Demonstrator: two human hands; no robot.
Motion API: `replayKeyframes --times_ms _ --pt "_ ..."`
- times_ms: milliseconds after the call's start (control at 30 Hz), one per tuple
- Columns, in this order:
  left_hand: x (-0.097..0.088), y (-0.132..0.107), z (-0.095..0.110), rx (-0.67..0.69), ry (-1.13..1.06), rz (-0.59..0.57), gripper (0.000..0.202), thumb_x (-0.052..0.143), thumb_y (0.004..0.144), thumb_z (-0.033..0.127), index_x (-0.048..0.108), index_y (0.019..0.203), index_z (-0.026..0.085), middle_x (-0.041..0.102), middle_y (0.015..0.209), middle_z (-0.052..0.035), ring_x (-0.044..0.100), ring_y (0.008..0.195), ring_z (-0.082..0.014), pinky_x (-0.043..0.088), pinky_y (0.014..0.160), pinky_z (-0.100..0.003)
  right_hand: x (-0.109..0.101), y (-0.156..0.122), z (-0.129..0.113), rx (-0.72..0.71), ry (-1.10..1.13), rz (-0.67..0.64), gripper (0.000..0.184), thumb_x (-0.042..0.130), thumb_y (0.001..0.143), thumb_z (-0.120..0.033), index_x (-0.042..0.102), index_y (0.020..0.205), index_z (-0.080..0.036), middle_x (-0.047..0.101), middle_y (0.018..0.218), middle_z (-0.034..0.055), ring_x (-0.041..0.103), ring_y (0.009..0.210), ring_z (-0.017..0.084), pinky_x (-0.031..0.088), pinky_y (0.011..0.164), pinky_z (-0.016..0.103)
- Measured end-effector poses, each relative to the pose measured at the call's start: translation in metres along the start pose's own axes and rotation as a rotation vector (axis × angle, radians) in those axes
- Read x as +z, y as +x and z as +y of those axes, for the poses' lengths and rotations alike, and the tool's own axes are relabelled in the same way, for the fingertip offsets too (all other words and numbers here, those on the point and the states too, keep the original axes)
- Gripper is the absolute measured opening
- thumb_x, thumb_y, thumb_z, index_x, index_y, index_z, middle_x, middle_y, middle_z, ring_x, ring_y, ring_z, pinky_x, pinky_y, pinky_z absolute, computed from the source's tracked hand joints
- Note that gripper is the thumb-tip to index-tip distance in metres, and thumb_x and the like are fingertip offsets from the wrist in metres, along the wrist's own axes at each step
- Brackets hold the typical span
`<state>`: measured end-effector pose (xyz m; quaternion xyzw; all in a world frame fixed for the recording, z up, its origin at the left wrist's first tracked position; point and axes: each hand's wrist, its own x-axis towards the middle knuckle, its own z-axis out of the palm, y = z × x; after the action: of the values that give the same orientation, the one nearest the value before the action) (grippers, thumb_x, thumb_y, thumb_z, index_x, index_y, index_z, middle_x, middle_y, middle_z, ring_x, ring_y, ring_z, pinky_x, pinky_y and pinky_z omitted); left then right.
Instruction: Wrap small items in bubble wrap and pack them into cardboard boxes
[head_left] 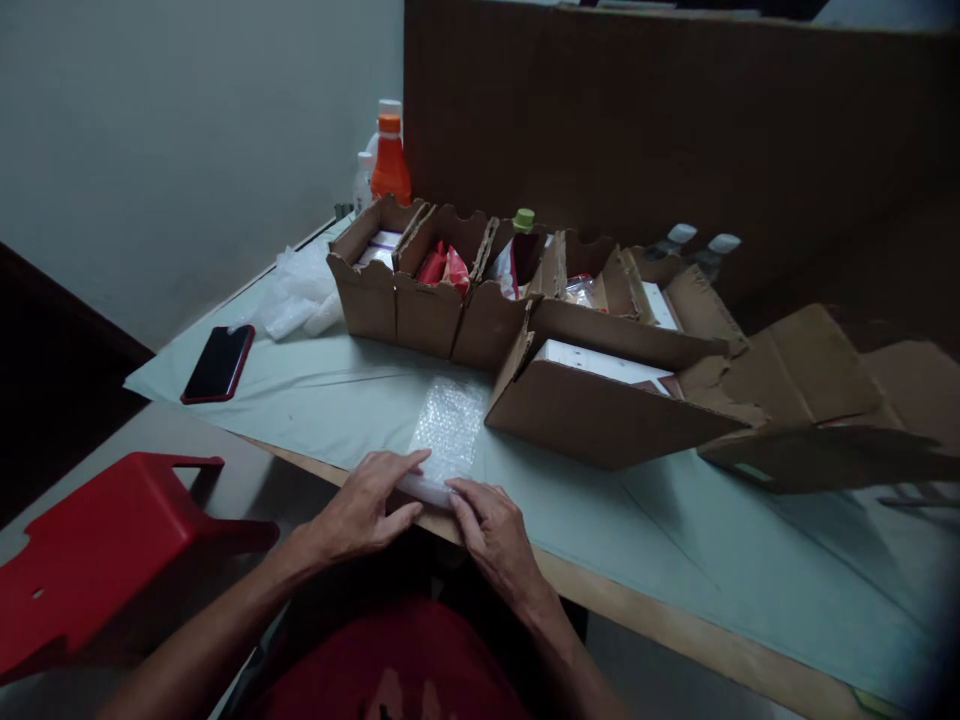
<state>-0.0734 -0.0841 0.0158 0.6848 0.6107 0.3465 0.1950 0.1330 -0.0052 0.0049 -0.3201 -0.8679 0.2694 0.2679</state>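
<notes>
A strip of clear bubble wrap (448, 420) lies on the cloth near the table's front edge, its near end folded into a flat bundle. What is inside the bundle, if anything, cannot be made out. My left hand (371, 500) grips the bundle's left end, with the thumb on the near side and the fingers reaching over it. At the right end, my right hand (491, 525) is closed on the bundle, fingertips pressed on its top. The rest of the strip stretches away flat between the hands and the boxes.
Open cardboard boxes (367, 295) holding packets stand in a row behind; a larger cardboard box (592, 425) sits nearer. A phone (217, 364) and crumpled clear plastic (296, 290) lie left. An orange bottle (391, 165) stands behind. A red stool (127, 540) is beside the table.
</notes>
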Motion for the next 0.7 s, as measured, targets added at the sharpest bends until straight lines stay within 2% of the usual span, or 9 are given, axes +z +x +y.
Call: replayKeyframes --times_ms 100,200,300,367,433,500,600,700 --pt "0.008 0.001 -0.006 -0.111 0.079 -0.004 0.048 0.054 0.092 0.021 0.052 0.139 0.018 0.07 0.097 -0.0072 0.063 0.088 -0.0226 0.053 0.084 -0.039 -0.002 0.003 0.0 0.043 -0.048 0.078 0.024 0.051 0.098 -0.021 0.069 0.113 -0.023 0.077 0.106 0.0059 0.071 0.094 0.022 0.053 0.084 0.036" --pt "0.017 0.013 -0.015 -0.133 0.191 0.027 0.047 0.058 0.09 0.021 0.055 0.136 0.017 0.068 0.099 -0.0086 0.062 0.089 -0.0242 0.053 0.084 -0.041 -0.003 0.002 0.0 -0.06 -0.2 0.21 0.025 0.052 0.097 -0.021 0.066 0.118 -0.019 0.072 0.114 0.0118 0.066 0.105 0.025 0.05 0.089 0.041" --pt "0.018 0.02 -0.017 -0.085 0.257 0.109 0.043 0.058 0.089 0.021 0.058 0.132 0.016 0.064 0.108 -0.0124 0.06 0.098 -0.027 0.052 0.087 -0.043 -0.003 -0.002 -0.002 -0.16 -0.277 0.137 0.024 0.057 0.094 -0.019 0.065 0.117 -0.02 0.069 0.121 0.0127 0.062 0.112 0.027 0.047 0.093 0.043" --pt "0.014 0.016 -0.013 0.001 0.251 0.158 0.039 0.058 0.09 0.024 0.059 0.129 0.016 0.061 0.117 -0.0144 0.058 0.107 -0.0285 0.05 0.092 -0.045 -0.002 -0.003 -0.001 -0.184 -0.283 0.073 0.024 0.058 0.093 -0.017 0.065 0.116 -0.02 0.07 0.121 0.0116 0.062 0.112 0.028 0.046 0.093 0.044" --pt "0.008 0.009 -0.008 0.098 0.215 0.122 0.038 0.059 0.09 0.024 0.06 0.127 0.018 0.061 0.122 -0.0141 0.056 0.111 -0.0286 0.048 0.096 -0.046 -0.001 -0.003 0.001 -0.175 -0.234 0.065 0.023 0.057 0.094 -0.015 0.066 0.115 -0.02 0.073 0.114 0.0103 0.066 0.105 0.026 0.047 0.09 0.042" --pt "0.003 0.001 -0.004 0.133 0.159 0.024 0.038 0.057 0.09 0.02 0.06 0.128 0.02 0.065 0.116 -0.012 0.057 0.107 -0.0266 0.047 0.095 -0.045 -0.001 -0.002 0.003 -0.132 -0.137 0.046 0.023 0.054 0.096 -0.015 0.067 0.114 -0.02 0.076 0.105 0.0079 0.069 0.094 0.022 0.049 0.085 0.038" --pt "0.0 -0.001 -0.005 0.045 0.072 -0.047 0.04 0.053 0.092 0.018 0.058 0.132 0.019 0.069 0.102 -0.0087 0.06 0.094 -0.0225 0.049 0.088 -0.039 -0.004 -0.003 0.004 -0.048 -0.036 -0.012 0.024 0.052 0.097 -0.017 0.067 0.116 -0.021 0.077 0.104 0.0059 0.07 0.091 0.02 0.051 0.083 0.036" --pt "0.006 0.012 -0.013 -0.055 0.089 -0.017 0.042 0.055 0.092 0.024 0.057 0.133 0.018 0.069 0.096 -0.0073 0.061 0.088 -0.0219 0.05 0.085 -0.038 -0.006 -0.005 0.005 -0.02 -0.128 0.084 0.027 0.052 0.097 -0.019 0.066 0.12 -0.021 0.072 0.119 0.0102 0.066 0.107 0.026 0.049 0.091 0.042"
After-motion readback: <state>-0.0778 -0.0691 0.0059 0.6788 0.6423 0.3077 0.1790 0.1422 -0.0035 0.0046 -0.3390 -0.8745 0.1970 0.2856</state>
